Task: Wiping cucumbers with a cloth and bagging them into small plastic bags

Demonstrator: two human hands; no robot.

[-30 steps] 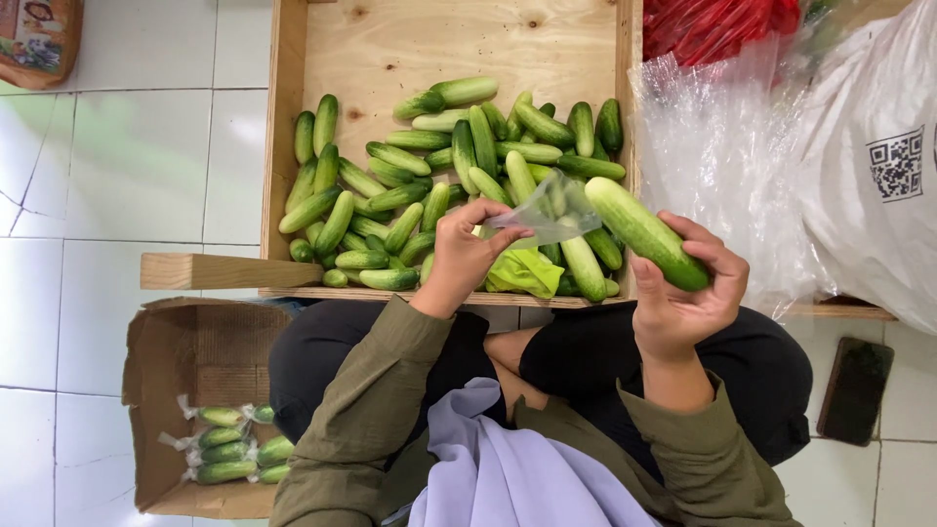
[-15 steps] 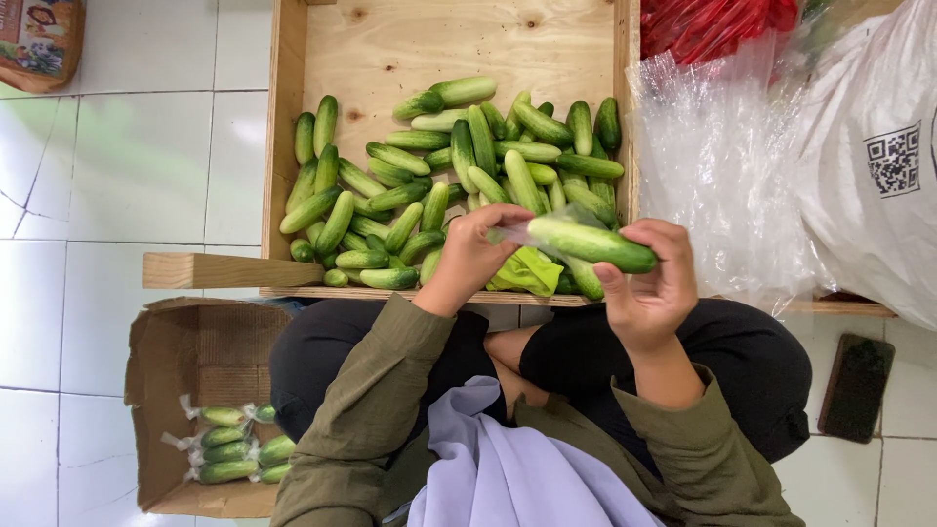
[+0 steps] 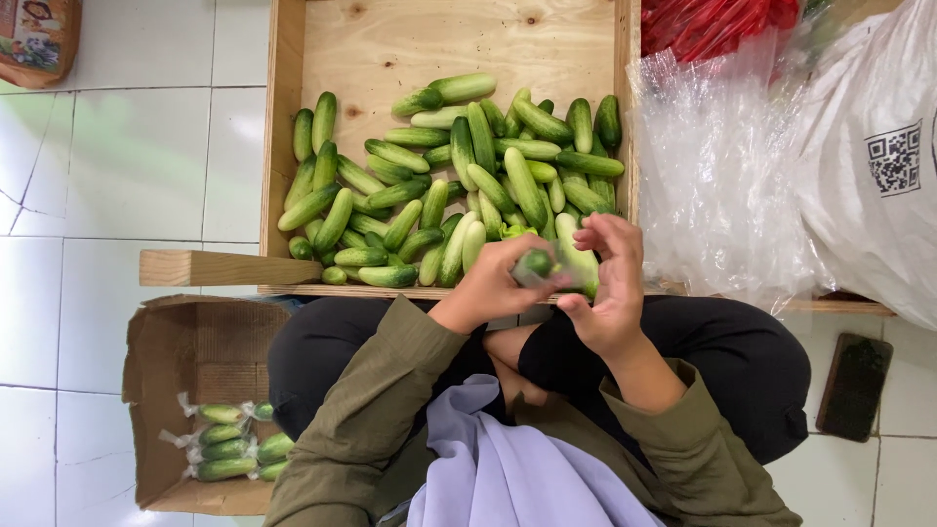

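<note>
Both hands closed at frame centre, left hand and right hand gripping one firm, probably slick bagged cucumber, likely best held mid-body.

A cardboard box holds bagged cucumbers on the white tiled floor; clear plastic bags lie beside the wooden crate.

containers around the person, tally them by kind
wooden crate: 1
cardboard box: 1
clear plastic bag: 1
white sack: 1
Total: 4
</note>
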